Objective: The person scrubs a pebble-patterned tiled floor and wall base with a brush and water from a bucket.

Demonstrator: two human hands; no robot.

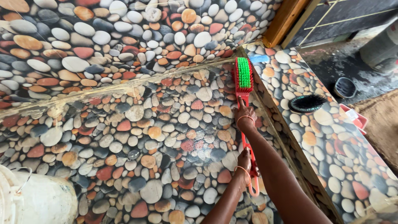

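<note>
A long red brush has green bristles (244, 74) at its head and a red handle (248, 149) running down toward me. The head rests against the far right corner of a basin lined with pebble-pattern tiles (157, 137). My right hand (245, 115) grips the handle high up, just below the head. Near the looped end of the handle, my left hand (245, 164) is closed around it. Both wrists wear thin bands.
A black oval brush (307, 103) lies on the pebble-tiled ledge (331, 153) to the right. A white bucket (37, 201) stands at the lower left. Beyond the ledge are a round black object (345, 87), a red tray (357, 118) and a wooden post (286, 18).
</note>
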